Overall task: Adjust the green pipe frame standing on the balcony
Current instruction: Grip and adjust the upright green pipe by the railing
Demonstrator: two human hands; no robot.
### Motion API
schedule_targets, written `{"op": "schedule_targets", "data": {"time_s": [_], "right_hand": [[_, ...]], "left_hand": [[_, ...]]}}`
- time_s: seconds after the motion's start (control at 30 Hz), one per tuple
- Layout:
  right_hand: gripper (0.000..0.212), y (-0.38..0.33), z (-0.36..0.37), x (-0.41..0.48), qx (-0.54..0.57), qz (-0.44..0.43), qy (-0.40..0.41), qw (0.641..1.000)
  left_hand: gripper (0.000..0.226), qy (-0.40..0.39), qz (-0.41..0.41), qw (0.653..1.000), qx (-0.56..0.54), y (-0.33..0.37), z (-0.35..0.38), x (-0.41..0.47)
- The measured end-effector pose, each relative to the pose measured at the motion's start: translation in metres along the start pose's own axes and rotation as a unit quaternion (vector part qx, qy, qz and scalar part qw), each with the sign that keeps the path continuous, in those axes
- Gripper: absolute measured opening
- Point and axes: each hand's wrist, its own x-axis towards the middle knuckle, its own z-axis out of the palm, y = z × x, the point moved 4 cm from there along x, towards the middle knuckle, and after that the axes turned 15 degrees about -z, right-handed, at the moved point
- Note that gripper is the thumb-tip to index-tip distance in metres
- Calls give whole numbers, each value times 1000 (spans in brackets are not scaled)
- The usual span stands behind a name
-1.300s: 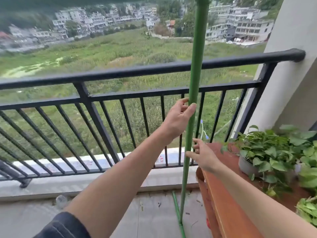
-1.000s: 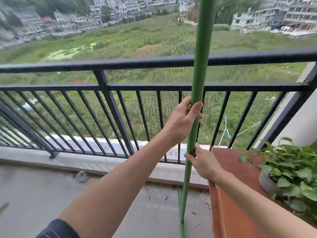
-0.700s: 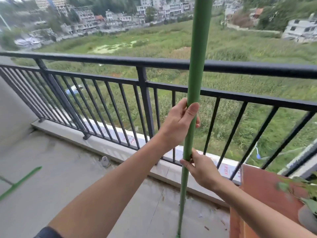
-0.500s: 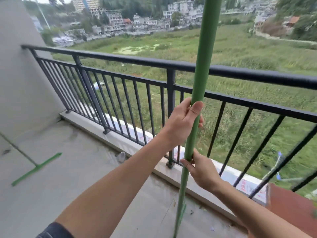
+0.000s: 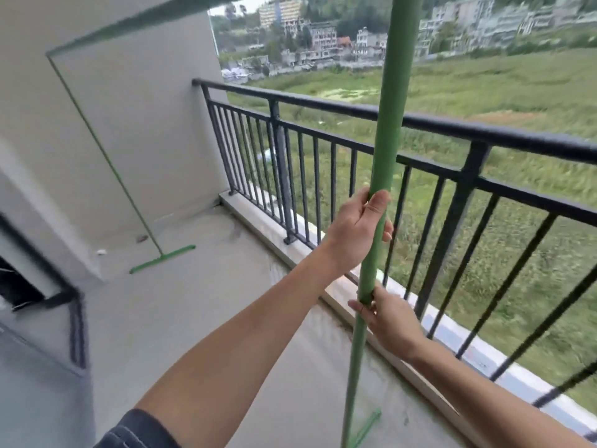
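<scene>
The green pipe frame's near upright (image 5: 389,130) stands in front of me, thick above and thinner below a joint. My left hand (image 5: 357,232) is wrapped around the thick part at rail height. My right hand (image 5: 389,321) grips the upright just under it, at the joint where the thin lower pipe begins. A green foot bar (image 5: 366,426) lies on the floor at the upright's base. The frame's far upright (image 5: 106,156) leans along the left wall, ending in its own foot bar (image 5: 163,258); a top bar (image 5: 145,19) runs between the two.
A black metal railing (image 5: 452,127) runs along the balcony's right edge on a low kerb (image 5: 323,282). The grey floor (image 5: 200,318) looks wet near the kerb. A white wall (image 5: 135,108) closes the far end; a dark door frame (image 5: 64,299) is on the left.
My view has swung left, away from the potted plants and wooden stand, toward the far wall and the frame's other leg. Both hands have closed on the upright and kept their hold.
</scene>
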Motion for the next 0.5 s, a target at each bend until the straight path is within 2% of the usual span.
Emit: {"op": "schedule_targets", "data": {"time_s": [0.2,0.5], "right_hand": [[21,-34,50,81,6,-53,-50,997],[32,-61,119,221,-1,-106,-96,990]], "left_hand": [[40,89,-9,996,-9,-18,-88,24],[43,203,-41,978,-21,-43,-209,95]]}}
